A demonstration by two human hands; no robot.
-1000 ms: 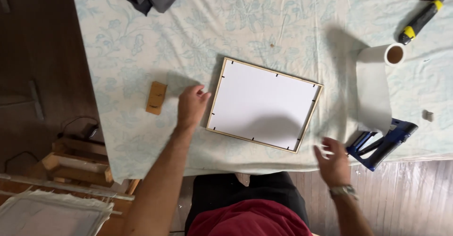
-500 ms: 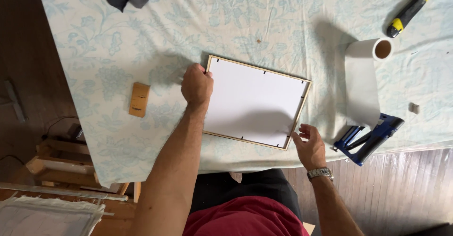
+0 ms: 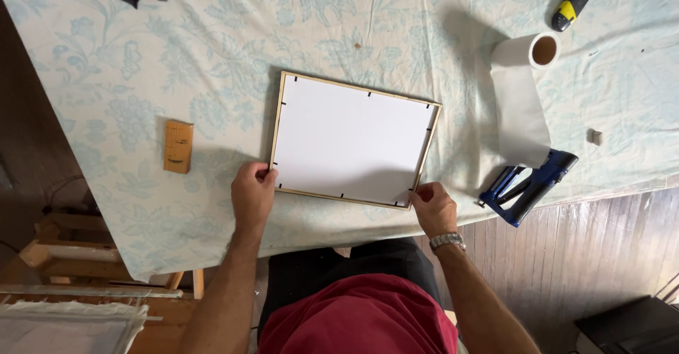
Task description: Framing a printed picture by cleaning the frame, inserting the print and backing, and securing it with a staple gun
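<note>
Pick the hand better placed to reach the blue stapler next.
Right. The right hand sits at the picture frame's near right corner, closest to the blue stapler; the left hand holds the opposite corner.

A rectangular picture frame with a thin pale wooden rim and white backing board (image 3: 352,142) lies face down on a table covered with a pale blue floral cloth (image 3: 212,57), slightly skewed. The left hand (image 3: 253,195) grips the frame's near left corner — fingers curled at the rim. The right hand (image 3: 433,209), a metal watch at its wrist, pinches the near right corner. A small wooden block (image 3: 177,146) lies left of the frame, apart. Right of it — a white paper roll (image 3: 522,99), partly unrolled, and a blue staple gun (image 3: 529,186).
</note>
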